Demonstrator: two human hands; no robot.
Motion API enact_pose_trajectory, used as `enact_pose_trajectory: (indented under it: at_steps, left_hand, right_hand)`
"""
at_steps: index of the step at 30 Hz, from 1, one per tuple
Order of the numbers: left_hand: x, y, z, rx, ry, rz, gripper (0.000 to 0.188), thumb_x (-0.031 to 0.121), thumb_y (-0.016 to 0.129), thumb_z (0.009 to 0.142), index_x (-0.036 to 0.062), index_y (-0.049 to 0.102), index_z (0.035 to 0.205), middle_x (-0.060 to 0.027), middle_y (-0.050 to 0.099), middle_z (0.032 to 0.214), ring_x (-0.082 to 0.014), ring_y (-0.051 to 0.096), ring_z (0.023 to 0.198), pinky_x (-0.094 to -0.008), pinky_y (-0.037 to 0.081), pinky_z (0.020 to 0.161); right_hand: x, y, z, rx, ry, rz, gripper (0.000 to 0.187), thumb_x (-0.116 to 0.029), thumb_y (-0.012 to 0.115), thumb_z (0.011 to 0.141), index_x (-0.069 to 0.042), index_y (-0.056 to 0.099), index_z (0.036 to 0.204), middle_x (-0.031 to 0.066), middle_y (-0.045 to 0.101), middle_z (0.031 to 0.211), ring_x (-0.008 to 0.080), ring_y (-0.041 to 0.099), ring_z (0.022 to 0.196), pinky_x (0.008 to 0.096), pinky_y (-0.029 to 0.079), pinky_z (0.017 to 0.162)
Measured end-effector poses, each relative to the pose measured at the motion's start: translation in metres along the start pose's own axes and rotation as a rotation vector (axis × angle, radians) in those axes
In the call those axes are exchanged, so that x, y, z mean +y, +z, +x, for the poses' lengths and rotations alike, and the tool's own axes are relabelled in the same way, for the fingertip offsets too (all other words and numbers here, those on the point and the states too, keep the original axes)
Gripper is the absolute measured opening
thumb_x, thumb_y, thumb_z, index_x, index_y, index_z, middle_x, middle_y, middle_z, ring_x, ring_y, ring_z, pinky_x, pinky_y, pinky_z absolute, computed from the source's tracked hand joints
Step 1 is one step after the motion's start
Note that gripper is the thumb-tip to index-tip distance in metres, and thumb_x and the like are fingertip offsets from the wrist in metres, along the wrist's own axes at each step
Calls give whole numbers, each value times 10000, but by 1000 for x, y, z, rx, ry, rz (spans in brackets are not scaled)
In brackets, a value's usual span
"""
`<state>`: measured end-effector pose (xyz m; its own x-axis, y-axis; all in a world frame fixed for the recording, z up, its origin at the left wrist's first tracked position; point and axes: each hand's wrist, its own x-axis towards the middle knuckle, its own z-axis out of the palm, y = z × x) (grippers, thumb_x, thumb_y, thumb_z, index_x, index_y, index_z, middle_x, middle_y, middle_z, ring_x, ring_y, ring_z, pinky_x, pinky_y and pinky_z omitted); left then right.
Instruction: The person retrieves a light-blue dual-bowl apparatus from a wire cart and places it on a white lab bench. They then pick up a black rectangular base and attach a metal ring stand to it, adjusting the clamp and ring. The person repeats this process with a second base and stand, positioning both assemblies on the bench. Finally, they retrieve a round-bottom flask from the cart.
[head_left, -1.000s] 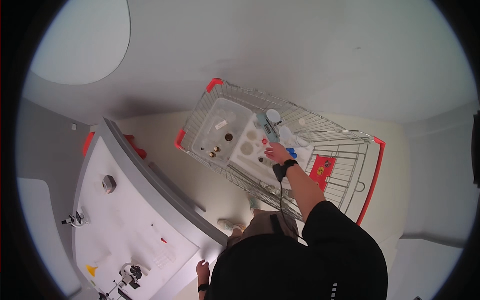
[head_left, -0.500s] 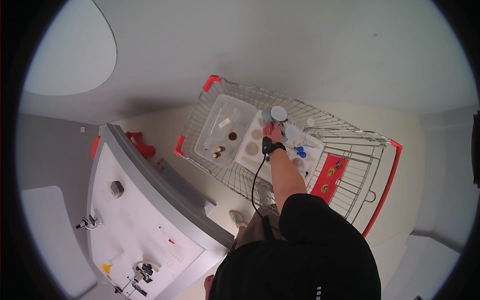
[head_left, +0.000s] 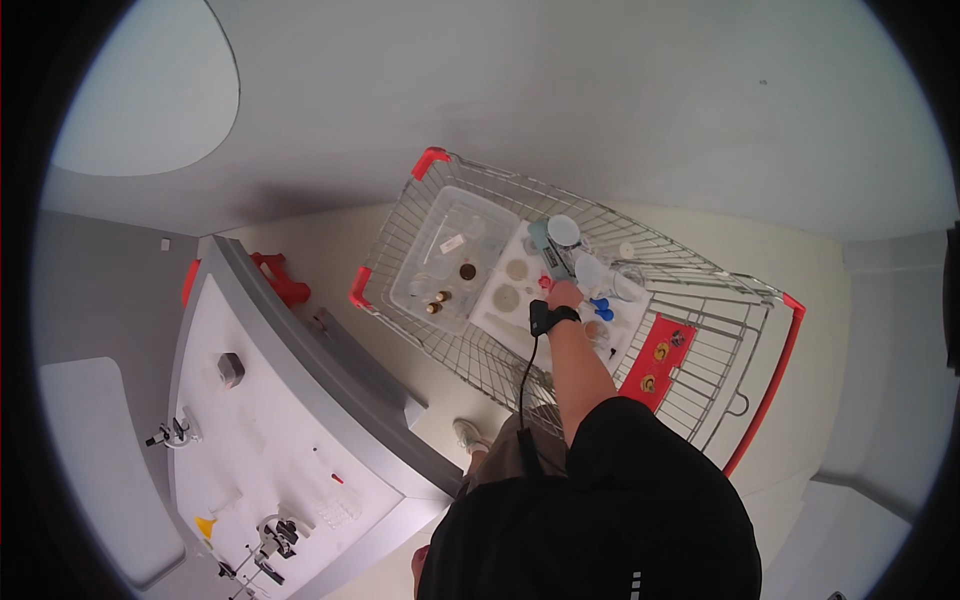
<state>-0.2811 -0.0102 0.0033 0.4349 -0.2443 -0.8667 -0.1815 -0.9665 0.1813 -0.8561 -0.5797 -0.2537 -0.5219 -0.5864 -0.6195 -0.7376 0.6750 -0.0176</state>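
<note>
The right hand (head_left: 566,294) is held forward on an outstretched arm (head_left: 580,368); the left hand (head_left: 419,562) hangs low, partly hidden.

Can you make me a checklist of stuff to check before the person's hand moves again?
1. Right grip is inside the shopping cart: ok, it is beside the blue-grey device with a display.
2. Right grip is holding something: cannot tell, its fingertips are too unclear.
3. Lots of free space around it: not ok, the device and two blue things are close by.
4. Left grip is away from the cart: ok, it is low by the person's side.
5. Black cable won't snag: cannot tell, it runs from the right wrist past the cart's wires.
</note>
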Motion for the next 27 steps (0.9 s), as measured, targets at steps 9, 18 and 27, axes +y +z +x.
enact_pose_trajectory:
  at_steps: [9, 18, 27]
  left_hand:
    - [27, -7, -11, 23, -44, 118, 330, 242, 640, 922, -27, 655, 1113, -115, 713, 967, -189, 671, 874, -317, 536, 791]
    - [37, 6, -16, 14, -22, 135, 336, 247, 644, 920, -27, 655, 1114, -115, 714, 968, -189, 671, 875, -316, 536, 791]
    - [48, 2, -21, 3, 5, 154, 341, 252, 648, 918, -26, 655, 1116, -116, 714, 968, -189, 671, 875, -316, 536, 790]
  right_hand:
    - [58, 31, 27, -161, 286, 923, 322, -261, 708, 823, -138, 645, 1114, 99, 640, 1076, 281, 637, 991, 379, 517, 840]
    - [39, 22, 25, -381, 686, 2113, 261, -242, 548, 980, -136, 501, 1214, 105, 571, 1083, 263, 582, 887, 398, 545, 681]
    - [55, 28, 30, -466, 480, 1965, 291, -299, 545, 1003, -138, 476, 1235, 136, 561, 1139, 282, 615, 898, 390, 569, 710]
